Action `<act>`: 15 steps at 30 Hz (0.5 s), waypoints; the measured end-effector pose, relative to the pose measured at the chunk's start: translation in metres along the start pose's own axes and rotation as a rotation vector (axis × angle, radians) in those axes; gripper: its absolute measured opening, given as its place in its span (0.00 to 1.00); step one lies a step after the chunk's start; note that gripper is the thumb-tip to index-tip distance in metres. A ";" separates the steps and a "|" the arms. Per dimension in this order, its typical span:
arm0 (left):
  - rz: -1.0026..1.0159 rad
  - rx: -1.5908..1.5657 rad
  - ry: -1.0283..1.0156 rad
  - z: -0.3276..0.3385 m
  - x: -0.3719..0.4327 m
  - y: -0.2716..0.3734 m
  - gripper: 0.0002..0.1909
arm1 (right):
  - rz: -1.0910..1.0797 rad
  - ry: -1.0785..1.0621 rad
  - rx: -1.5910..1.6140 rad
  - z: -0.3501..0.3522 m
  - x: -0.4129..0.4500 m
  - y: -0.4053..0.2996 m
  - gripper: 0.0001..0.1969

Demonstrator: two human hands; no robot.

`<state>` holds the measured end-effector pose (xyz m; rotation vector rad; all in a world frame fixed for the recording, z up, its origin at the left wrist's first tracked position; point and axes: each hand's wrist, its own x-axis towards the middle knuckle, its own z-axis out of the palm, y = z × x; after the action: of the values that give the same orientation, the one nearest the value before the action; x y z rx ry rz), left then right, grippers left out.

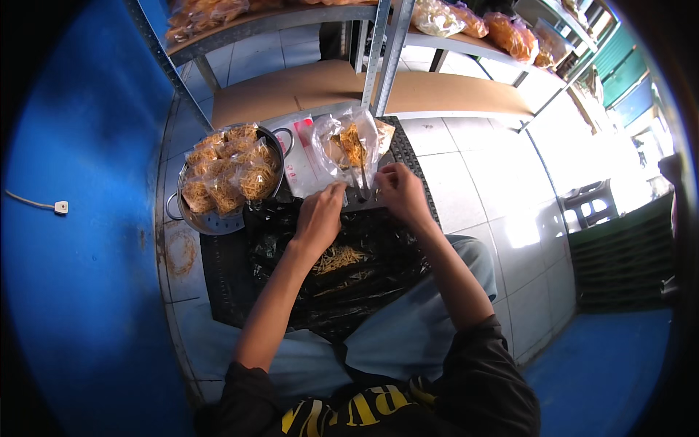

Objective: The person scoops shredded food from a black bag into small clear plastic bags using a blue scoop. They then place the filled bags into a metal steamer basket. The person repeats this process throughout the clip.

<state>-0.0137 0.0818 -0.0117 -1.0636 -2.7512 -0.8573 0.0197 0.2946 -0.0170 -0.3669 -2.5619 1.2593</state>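
My left hand (322, 214) is at the lower left of a clear plastic bag (326, 131) with its fingers bent together. Opposite it, my right hand (403, 188) has curled fingers beside the bag's lower right edge. Whether either hand pinches thin plastic cannot be made out. Orange shredded food (353, 143) fills part of the bag, and metal tongs (362, 177) lean into it. Below my hands, a black plastic sheet or bag (278, 232) holds a small heap of thin yellowish sticks (339, 258).
On the left, a two-handled metal pot (281, 164) holds several clear packets (255, 180) of thin sticks. A white printed plastic packet (300, 164) lies beside it. Metal shelving (382, 65) with bagged snacks (510, 37) stands ahead. A blue wall (93, 136) bounds the left.
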 end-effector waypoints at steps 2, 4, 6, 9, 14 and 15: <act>0.023 -0.004 0.054 0.004 -0.004 -0.003 0.22 | -0.013 0.078 -0.170 -0.014 -0.001 0.012 0.20; 0.036 -0.018 0.077 0.007 -0.006 -0.006 0.22 | -0.053 0.146 -0.469 -0.023 -0.008 0.023 0.18; 0.044 -0.046 0.068 0.007 -0.006 -0.008 0.22 | -0.172 0.107 -0.510 -0.023 -0.020 0.027 0.18; 0.036 -0.014 -0.003 0.002 -0.003 -0.008 0.21 | -0.276 -0.017 -0.547 -0.014 -0.034 0.025 0.20; 0.156 0.231 0.119 -0.002 0.010 0.005 0.20 | -0.311 -0.015 -0.385 0.005 -0.034 0.014 0.20; 0.221 0.295 0.184 -0.003 0.013 0.005 0.19 | -0.290 -0.018 -0.323 0.008 -0.032 0.012 0.20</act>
<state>-0.0205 0.0911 -0.0033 -1.1378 -2.4519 -0.4752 0.0482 0.2853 -0.0354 -0.0391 -2.7125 0.7545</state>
